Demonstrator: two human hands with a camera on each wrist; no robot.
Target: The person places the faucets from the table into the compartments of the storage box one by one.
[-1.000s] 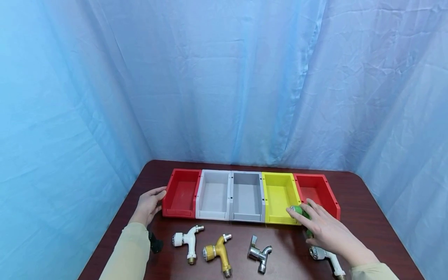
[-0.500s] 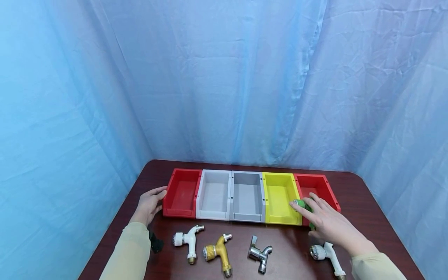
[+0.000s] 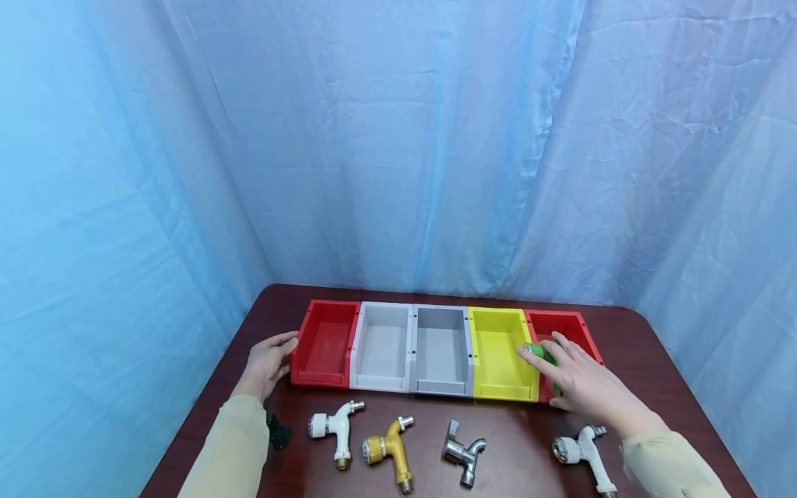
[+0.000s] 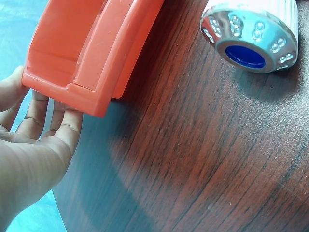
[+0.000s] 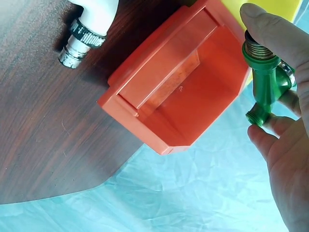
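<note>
My left hand (image 3: 264,366) touches the outer left wall of the leftmost red bin (image 4: 63,63); thumb and fingertips lie along that wall in the left wrist view. My right hand (image 3: 588,387) grips a green faucet (image 5: 265,84) between thumb and fingers, its threaded end by the thumb in the right wrist view. In the head view the green faucet (image 3: 533,350) overlaps the yellow bin (image 3: 501,346) and the rightmost red bin (image 3: 554,321). The palm and fingers cover part of the faucet and of that red bin.
Between the red bins stand a white bin (image 3: 381,346) and a grey bin (image 3: 441,349). In front lie a white faucet (image 3: 339,429), a yellow faucet (image 3: 394,449), a chrome faucet (image 3: 461,453) and another white faucet (image 3: 591,456). Blue curtains (image 3: 398,138) hang behind the table (image 3: 517,449).
My right hand has moved forward and slightly right with the green faucet, farther over the right red bin. More of the right white faucet shows. The left hand stays at its bin.
</note>
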